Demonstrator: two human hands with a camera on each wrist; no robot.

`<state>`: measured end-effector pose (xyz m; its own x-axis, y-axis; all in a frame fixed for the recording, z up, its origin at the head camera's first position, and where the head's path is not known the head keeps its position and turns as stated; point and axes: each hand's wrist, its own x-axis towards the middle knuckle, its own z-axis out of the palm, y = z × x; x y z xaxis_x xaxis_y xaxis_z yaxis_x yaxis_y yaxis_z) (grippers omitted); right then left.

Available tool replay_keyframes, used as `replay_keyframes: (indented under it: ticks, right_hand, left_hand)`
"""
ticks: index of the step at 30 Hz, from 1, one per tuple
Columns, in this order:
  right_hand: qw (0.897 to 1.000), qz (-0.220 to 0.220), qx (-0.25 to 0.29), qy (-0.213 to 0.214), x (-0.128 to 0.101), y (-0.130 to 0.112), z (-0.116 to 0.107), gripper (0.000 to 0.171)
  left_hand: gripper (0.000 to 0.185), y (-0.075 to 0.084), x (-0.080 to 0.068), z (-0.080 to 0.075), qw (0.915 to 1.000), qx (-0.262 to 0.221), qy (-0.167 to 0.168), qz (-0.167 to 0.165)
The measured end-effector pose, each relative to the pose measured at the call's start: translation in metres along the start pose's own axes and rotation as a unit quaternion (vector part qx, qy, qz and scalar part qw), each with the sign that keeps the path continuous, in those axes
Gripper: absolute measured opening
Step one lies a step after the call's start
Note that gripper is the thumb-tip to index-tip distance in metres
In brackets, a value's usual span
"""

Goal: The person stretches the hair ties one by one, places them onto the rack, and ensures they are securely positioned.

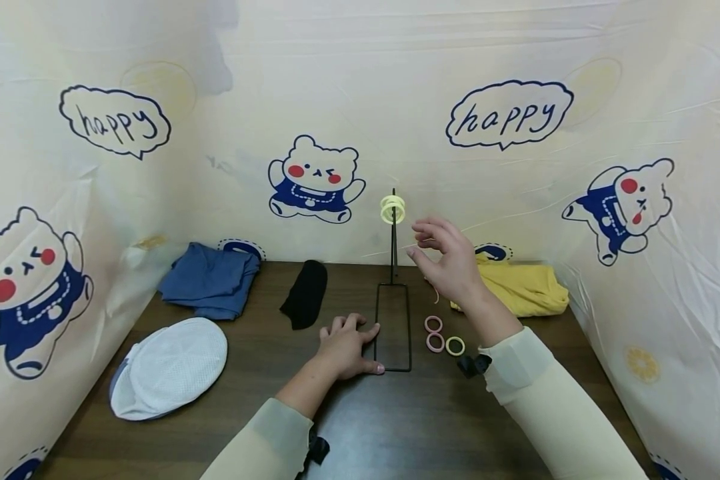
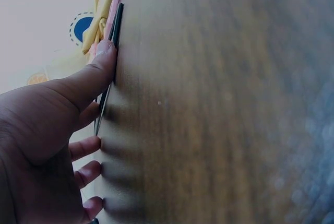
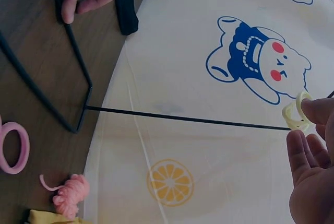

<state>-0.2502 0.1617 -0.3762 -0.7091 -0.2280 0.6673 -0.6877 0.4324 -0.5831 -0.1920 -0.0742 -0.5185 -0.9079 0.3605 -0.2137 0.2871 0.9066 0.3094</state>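
Note:
A black wire stand (image 1: 410, 327) has a flat rectangular base on the table and a thin upright post. Pale yellow rings (image 1: 393, 209) hang near the post's top; in the right wrist view the rings (image 3: 296, 114) overlap each other. My left hand (image 1: 347, 348) is spread at the base's left side, thumb and forefinger touching the wire. In the left wrist view the left thumb (image 2: 94, 78) lies along the black wire. My right hand (image 1: 453, 263) is raised just right of the hung rings, fingers loosely bent, with a small gap in the head view.
Two pink rings (image 1: 435, 342) and a yellow ring (image 1: 455, 346) lie right of the base. Pink yarn (image 3: 72, 195) sits near folded yellow cloth (image 1: 525, 287). Leftward are a black sock (image 1: 306, 293), folded blue cloth (image 1: 211, 283) and a white cap (image 1: 171, 367). Printed curtain (image 1: 396, 100) surrounds the table.

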Motion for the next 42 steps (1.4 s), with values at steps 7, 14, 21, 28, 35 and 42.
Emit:
replay_keyframes:
  ticks: [7, 14, 21, 28, 35, 42]
  right_hand:
    - [0.999, -0.001, -0.044, -0.003, -0.018, 0.003, -0.009, 0.04]
    - [0.999, -0.009, -0.04, -0.012, -0.031, 0.006, -0.013, 0.043]
    - [0.998, -0.021, -0.054, -0.023, -0.047, 0.01, -0.018, 0.041]
    - [0.996, -0.005, -0.087, -0.03, -0.07, 0.015, -0.026, 0.042]
    - [0.993, 0.025, -0.104, -0.048, -0.091, 0.023, -0.031, 0.043]
    - [0.992, 0.031, -0.103, -0.062, -0.109, 0.033, -0.034, 0.045]
  left_hand:
    - [0.093, 0.0, -0.001, 0.0, 1.0, 0.003, -0.002, 0.0]
    - [0.093, 0.001, 0.0, 0.001, 1.0, 0.005, 0.001, -0.002]
    - [0.093, 0.0, 0.0, 0.004, 1.0, 0.008, 0.001, -0.003]
    - [0.093, 0.001, -0.001, 0.0, 1.0, 0.008, 0.0, -0.001]
    - [0.094, 0.001, 0.0, 0.001, 1.0, 0.008, 0.0, -0.001]
    - [0.094, 0.001, 0.0, 0.001, 1.0, 0.006, 0.0, 0.0]
